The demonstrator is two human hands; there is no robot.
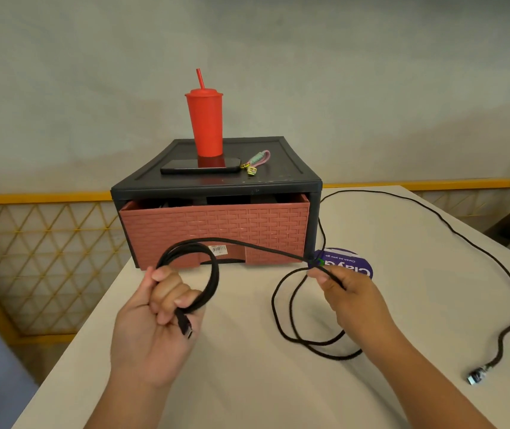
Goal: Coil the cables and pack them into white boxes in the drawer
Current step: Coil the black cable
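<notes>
Coiling a long black braided cable [213, 274] in front of the brick-red woven-pattern plastic drawer [216, 230]
The left hand [157, 308] is gripping the upright coil, its plug pointing toward the cream table's [247, 391] near edge; the right hand [343, 292] is pinching the stretch running parallel to the drawer front. Slack is lying looped toward the right edge, so pulling is risking a knot, or the far plug [476, 377] snagging

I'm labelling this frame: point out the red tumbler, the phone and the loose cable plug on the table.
red tumbler [205, 125], head view, middle of its body
phone [182, 166], head view, left of its screen
cable plug [476, 376], head view, its metal end
</notes>
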